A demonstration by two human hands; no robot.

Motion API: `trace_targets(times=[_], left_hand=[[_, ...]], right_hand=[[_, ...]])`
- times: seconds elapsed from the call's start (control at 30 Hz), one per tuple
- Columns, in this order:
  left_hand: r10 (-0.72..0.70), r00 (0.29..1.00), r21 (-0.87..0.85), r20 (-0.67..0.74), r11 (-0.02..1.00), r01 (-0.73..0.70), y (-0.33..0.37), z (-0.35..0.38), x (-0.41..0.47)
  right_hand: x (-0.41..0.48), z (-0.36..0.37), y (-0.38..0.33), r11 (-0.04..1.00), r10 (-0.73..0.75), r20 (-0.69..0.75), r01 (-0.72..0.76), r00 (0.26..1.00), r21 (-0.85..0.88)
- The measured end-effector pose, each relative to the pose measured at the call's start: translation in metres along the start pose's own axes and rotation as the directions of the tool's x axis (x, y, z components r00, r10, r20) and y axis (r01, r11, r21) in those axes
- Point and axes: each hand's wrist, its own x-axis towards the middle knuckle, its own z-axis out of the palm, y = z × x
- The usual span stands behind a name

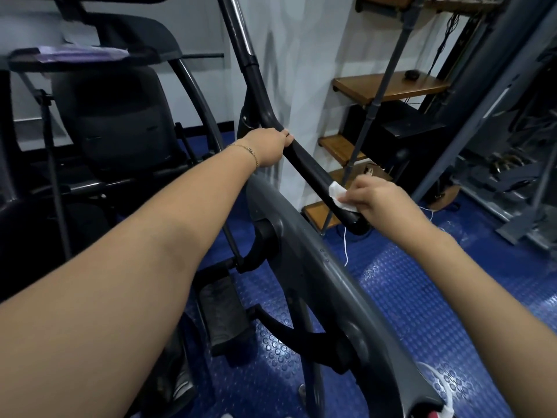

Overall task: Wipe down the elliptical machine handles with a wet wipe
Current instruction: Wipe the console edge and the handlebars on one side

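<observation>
Presently, head view, single entry. Item: handle (pixel 310 167), a black tube with a matt grip sleeve, running diagonally from the centre of the frame down to a rounded, glossy end cap at centre right. Item: left hand (pixel 271 146), centre of the frame, fingers curled over the handle at its upper bend, with a thin gold bracelet (pixel 251 152) at the wrist. Item: right hand (pixel 373 197), centre right, pinching the wet wipe (pixel 339 193), which is white, thin and crumpled and is pressed against the handle just above the end cap. Step in hand, by judgement: wiping the lower stretch of this handle while the left hand steadies it. The next move likely calls for sliding the wipe up the sleeve, wrapped round the tube to reach its underside, then shifting the left hand off the patch it covers. Surroundings: grey shroud (pixel 301 236), smooth curved plastic, lower centre; blue floor (pixel 407 297), studded rubber, lower right; wooden stair treads (pixel 388 86), varnished, upper right.
</observation>
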Motion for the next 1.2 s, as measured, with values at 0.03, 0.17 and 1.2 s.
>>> trace_targets(times=[0.03,0.17,1.2], left_hand=[[-0.003,1.000,0.000,0.003,1.000,0.003,0.000,0.000,0.000],[-0.012,1.000,0.015,0.006,1.000,0.012,0.001,-0.002,-0.001],[-0.487,0.869,-0.937,-0.086,0.336,0.095,0.046,0.002,-0.036]], right_hand=[[-0.001,-0.003,0.002,0.999,0.017,-0.007,-0.017,1.000,0.039],[0.011,-0.002,-0.001,1.000,0.014,0.010,-0.014,1.000,0.012],[0.043,-0.015,-0.009,0.976,-0.179,0.104,0.190,0.978,-0.107]])
